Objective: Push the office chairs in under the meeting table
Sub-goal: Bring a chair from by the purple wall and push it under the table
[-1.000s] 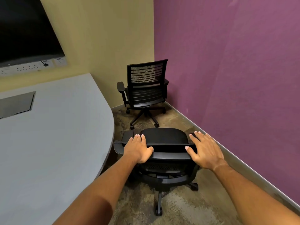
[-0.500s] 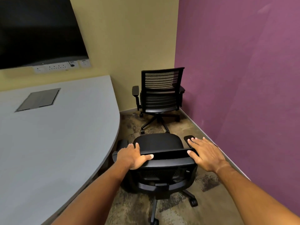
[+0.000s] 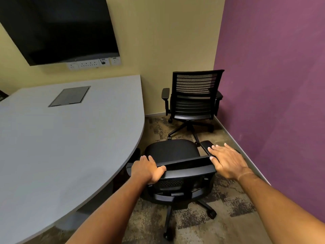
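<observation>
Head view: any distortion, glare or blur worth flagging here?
Head view: wide-angle bending is strong, so the wall screen leans and the table edge bows. No harsh glare; lighting is soft, with a faint sheen on the purple wall. Hands and near chair look sharp; the carpet at the bottom smears slightly.

Near black office chair [image 3: 173,152] beside curved edge of grey meeting table [image 3: 70,138], not under. Second black mesh-back chair [image 3: 193,97] in corner, apart.

L hand [image 3: 146,170] grips near chair [image 3: 177,166] backrest; R hand [image 3: 226,162] flat on it.
</observation>
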